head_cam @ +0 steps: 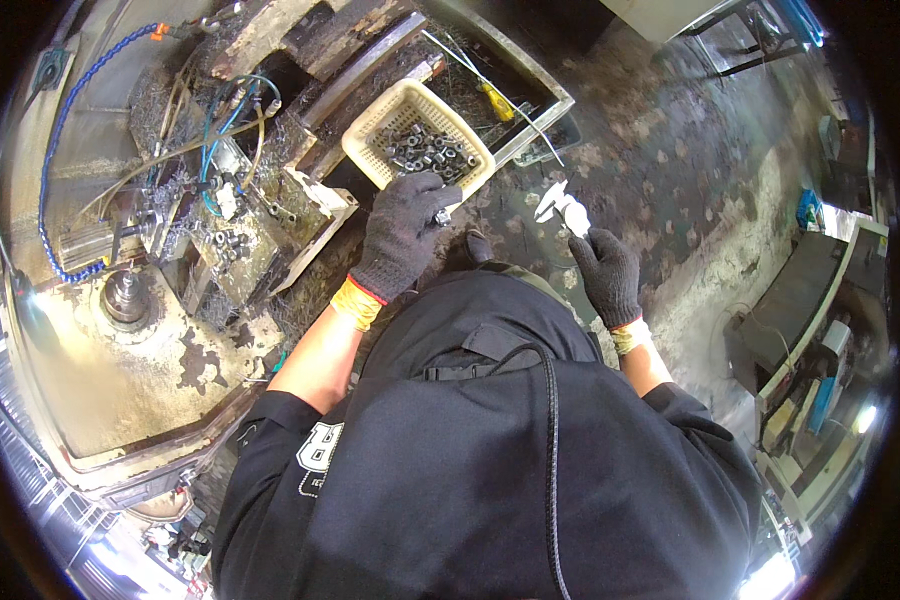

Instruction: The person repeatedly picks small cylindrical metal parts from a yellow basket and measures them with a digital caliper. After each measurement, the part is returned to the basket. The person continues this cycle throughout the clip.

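Observation:
My left hand point(405, 232), in a dark knit glove with a yellow cuff beneath it, is closed around a small metal part point(441, 218) near the thumb and fingertips. It is at the near rim of a cream plastic basket point(360, 142). Inside the basket lie several small ring-shaped metal parts point(427, 150). To the right, my right hand point(611, 277), gloved the same way, grips a caliper point(570, 212), its jaws pointing up and left. The caliper's scale or display cannot be read.
Left of the basket stands a machine with hoses, metal shavings and more small parts point(229, 247) on its bed. A blue segmented coolant hose point(45, 180) curves along the far left. A yellow-handled tool point(499, 103) lies behind the basket. A dark bench point(787, 300) stands at right.

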The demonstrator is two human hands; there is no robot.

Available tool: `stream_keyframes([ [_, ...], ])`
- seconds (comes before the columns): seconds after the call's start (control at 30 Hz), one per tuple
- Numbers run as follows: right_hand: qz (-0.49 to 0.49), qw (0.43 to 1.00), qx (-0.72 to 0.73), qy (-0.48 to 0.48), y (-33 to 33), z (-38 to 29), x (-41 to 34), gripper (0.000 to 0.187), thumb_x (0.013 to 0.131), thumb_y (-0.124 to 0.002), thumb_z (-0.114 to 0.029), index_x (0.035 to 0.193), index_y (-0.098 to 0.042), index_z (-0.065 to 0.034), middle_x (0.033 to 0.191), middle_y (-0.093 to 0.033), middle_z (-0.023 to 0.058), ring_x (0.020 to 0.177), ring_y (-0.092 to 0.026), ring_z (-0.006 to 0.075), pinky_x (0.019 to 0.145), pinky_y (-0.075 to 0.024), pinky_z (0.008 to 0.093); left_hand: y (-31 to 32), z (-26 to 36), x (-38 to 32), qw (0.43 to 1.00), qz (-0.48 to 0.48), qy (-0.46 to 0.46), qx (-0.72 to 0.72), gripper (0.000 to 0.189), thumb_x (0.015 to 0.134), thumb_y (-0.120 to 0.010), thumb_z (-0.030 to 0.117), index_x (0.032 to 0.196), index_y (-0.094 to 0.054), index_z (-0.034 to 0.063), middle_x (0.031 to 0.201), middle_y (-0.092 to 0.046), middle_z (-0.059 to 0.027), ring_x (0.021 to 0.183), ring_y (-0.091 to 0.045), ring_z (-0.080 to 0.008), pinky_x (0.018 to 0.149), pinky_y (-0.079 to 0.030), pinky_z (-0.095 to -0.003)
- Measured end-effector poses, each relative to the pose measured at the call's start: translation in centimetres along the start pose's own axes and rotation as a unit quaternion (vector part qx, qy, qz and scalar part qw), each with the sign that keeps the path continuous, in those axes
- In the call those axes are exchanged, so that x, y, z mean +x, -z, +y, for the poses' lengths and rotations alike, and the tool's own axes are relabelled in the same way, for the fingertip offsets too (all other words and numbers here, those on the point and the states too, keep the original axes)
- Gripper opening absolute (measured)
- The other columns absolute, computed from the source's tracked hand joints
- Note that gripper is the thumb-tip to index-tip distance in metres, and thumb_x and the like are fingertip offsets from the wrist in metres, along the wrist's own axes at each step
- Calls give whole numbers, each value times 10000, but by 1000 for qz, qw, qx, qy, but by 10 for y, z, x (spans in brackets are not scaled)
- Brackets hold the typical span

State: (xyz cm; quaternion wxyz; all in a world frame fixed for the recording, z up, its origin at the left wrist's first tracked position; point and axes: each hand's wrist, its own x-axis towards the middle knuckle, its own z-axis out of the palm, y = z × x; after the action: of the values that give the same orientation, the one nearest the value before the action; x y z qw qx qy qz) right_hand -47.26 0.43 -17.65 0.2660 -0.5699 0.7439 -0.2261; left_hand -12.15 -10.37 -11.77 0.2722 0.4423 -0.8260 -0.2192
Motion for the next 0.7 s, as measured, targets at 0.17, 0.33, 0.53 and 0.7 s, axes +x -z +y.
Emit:
stream_keyframes([
  [0.17,-15,999,-13,-28,9,-2,-1,390,986,-804,-440,1085,-801,-63,939,-784,176,849,-777,376,738,-588,439,-11,-44,6,996,-59,42,50,421,842,-710,13,1249,-762,108,1228,-719,-153,1198,-669,-386,1073,-528,-498],
  [0.33,-11,997,-40,-57,18,8,-10,372,984,-808,-422,1074,-795,-62,922,-776,177,836,-768,378,728,-577,431,-17,-106,16,976,-49,116,179,365,939,-691,33,1299,-728,74,1270,-734,-183,1236,-675,-384,1075,-534,-487],
  [0.53,21,994,-23,-103,25,24,-36,342,990,-800,-391,1013,-772,-51,859,-734,189,801,-744,393,704,-554,443,-30,-97,49,951,-128,139,246,529,929,-728,161,1432,-608,47,1384,-659,-210,1285,-625,-426,1098,-510,-528],
  [0.7,23,992,-48,-110,27,37,-52,344,995,-789,-390,1002,-761,-47,840,-717,193,823,-734,404,710,-542,459,-80,-111,53,948,-203,143,198,496,906,-776,223,1358,-636,73,1369,-656,-195,1290,-613,-408,1102,-499,-545],
])
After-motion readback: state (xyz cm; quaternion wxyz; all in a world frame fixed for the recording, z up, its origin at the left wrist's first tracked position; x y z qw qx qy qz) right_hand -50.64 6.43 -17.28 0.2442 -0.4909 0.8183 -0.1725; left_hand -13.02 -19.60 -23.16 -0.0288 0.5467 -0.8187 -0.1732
